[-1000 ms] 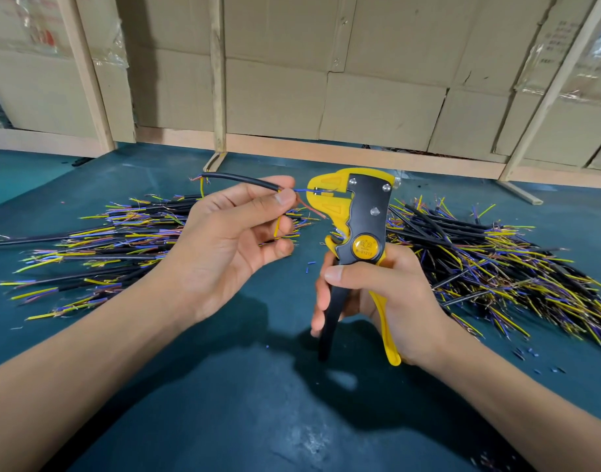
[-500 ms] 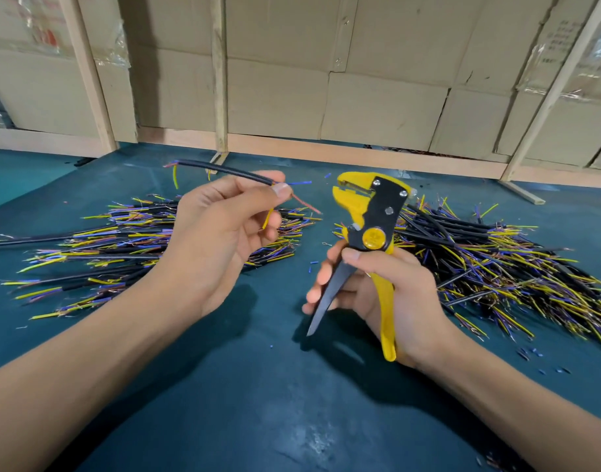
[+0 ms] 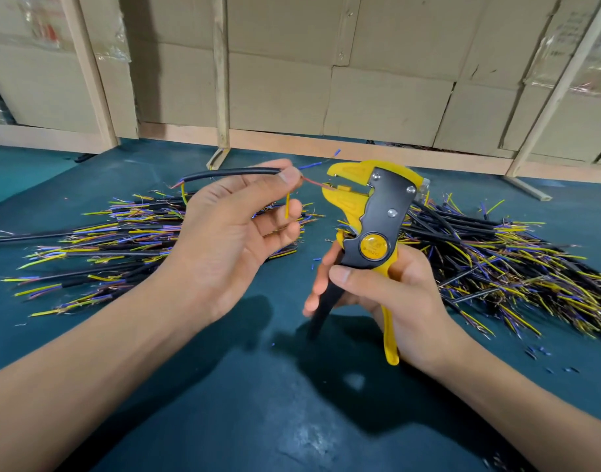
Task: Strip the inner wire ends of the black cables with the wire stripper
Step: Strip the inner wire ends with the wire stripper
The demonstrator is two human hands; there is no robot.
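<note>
My left hand (image 3: pixel 231 233) pinches a short black cable (image 3: pixel 231 172) between thumb and forefinger, held level above the table. Its inner wires fan out at the fingertips: a blue one points up and right, a yellow one hangs down, and a red one (image 3: pixel 311 181) reaches into the jaws of the wire stripper (image 3: pixel 370 212). My right hand (image 3: pixel 391 294) grips the yellow and black stripper upright by its handles, jaws facing left. The handles are spread apart.
A pile of black cables with coloured ends (image 3: pixel 115 247) lies on the green table mat (image 3: pixel 224 386) at the left. A bigger, messier pile (image 3: pixel 510 264) lies at the right. Small insulation scraps dot the mat. Cardboard boxes and wooden frame posts (image 3: pixel 220 76) stand behind.
The stripper had pulled away from the cable with its jaws clear. Now my right hand has brought it back up, and the red wire sits in the jaws instead of the blue one.
</note>
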